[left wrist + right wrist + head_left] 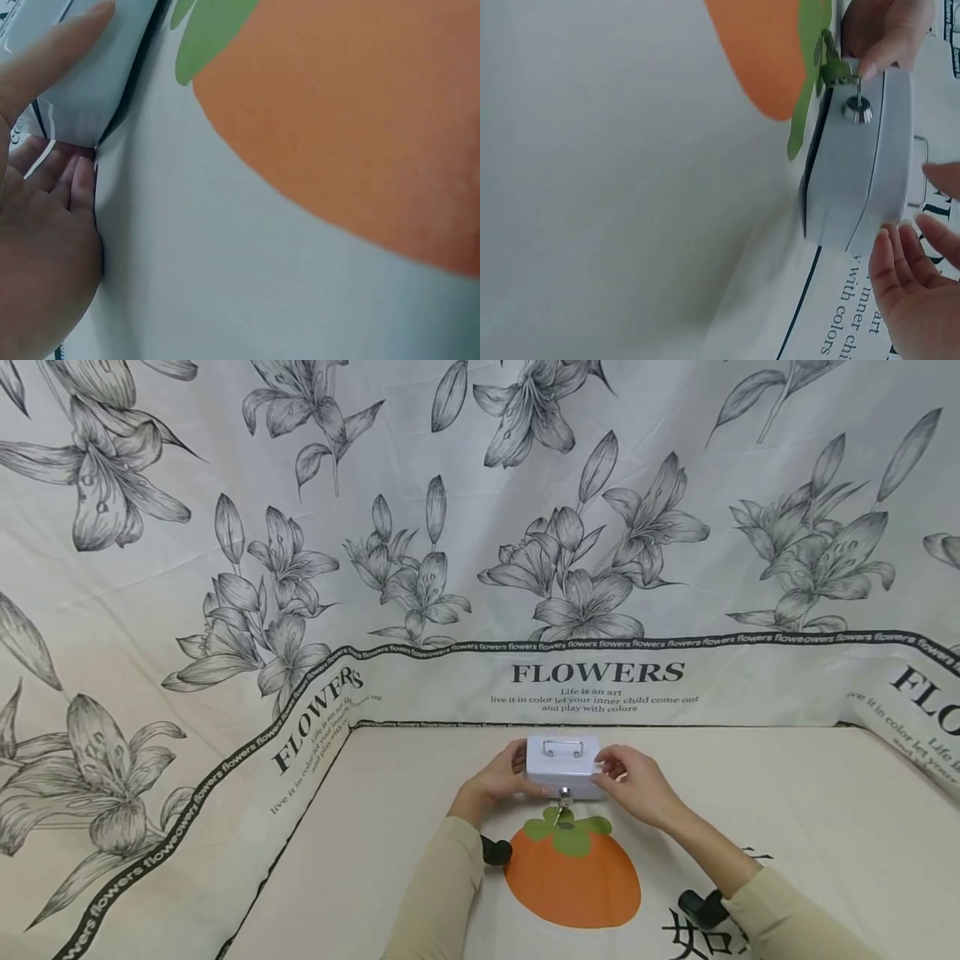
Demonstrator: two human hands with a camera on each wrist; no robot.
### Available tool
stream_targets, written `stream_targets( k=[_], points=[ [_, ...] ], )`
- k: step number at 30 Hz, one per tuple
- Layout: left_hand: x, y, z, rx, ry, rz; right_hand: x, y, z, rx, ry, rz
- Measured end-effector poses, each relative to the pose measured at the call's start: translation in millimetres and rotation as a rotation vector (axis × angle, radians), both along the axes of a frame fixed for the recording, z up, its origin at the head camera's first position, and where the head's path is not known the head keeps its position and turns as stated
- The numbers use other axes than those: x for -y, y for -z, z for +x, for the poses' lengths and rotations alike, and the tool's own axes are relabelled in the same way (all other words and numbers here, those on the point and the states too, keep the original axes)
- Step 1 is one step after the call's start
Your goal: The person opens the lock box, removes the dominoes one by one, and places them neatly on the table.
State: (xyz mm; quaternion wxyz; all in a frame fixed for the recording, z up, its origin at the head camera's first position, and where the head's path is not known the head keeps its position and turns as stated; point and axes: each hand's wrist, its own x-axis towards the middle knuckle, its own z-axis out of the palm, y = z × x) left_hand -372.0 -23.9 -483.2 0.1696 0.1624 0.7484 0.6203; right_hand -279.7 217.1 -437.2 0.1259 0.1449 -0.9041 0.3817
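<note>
A small white metal cash box sits on the cloth with its lid down. A wire handle lies on top. In the right wrist view, a key stands in the front lock, with a second key hanging from it. My left hand grips the box's left end, thumb along the front and fingers at the side. At the other end, my right hand touches the lid's side edge with its fingertips; its thumb is apart from the fingers.
The pale cloth bears a printed orange persimmon just in front of the box and black characters to the right. Behind stands a flower-printed curtain, which also runs along both sides. Dark wrist devices sit near both sleeves.
</note>
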Motion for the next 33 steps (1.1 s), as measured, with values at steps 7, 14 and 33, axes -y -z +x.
stream_targets(
  k=[7, 14, 33],
  points=[
    [0, -0.7, 2.5, -0.03, 0.016, -0.033, -9, 4.8, -14.4, 0.039, -0.114, 0.04],
    [0, 2.9, -0.4, -0.062, 0.024, -0.088, -17, 14.1, -35.0, 0.213, -0.214, -0.016],
    [0, 4.1, -1.4, -0.053, 0.008, -0.108, -21, 15.0, -53.6, 0.262, -0.203, -0.036]
  ],
)
